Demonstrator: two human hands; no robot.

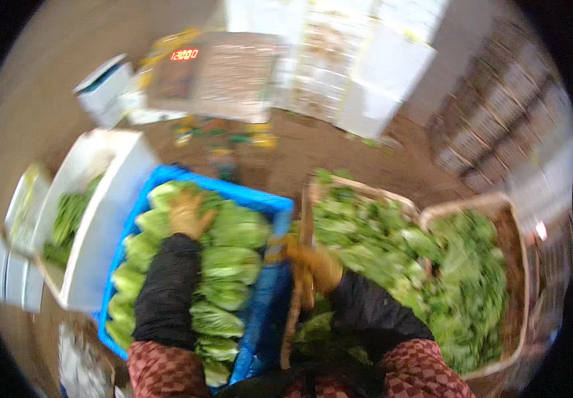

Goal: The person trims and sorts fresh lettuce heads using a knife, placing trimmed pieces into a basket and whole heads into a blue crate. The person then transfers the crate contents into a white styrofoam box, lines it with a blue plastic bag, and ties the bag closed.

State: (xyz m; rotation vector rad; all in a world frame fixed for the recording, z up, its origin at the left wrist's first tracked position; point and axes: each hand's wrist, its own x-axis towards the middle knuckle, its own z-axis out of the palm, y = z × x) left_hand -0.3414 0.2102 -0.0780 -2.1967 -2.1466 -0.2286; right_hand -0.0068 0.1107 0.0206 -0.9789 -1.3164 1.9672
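A blue plastic crate [231,188] holds rows of leafy lettuce heads [229,263]. My left hand [189,215], in a yellowish glove, lies spread on the lettuce near the crate's far end, its fingers apart. My right hand [316,266], gloved alike, is at the gap between the blue crate and a brown-rimmed basket [307,209]; it is blurred, and what it touches or holds cannot be told. Loose lettuce leaves [366,239] fill the basket beside it.
Another basket [520,278] of leaves stands at the right. A white foam box [112,214] with green vegetables [72,214] is left of the crate. Ahead are a device with a red digital display [184,54] and white foam boxes [381,84]. Stacked crates [495,114] stand far right.
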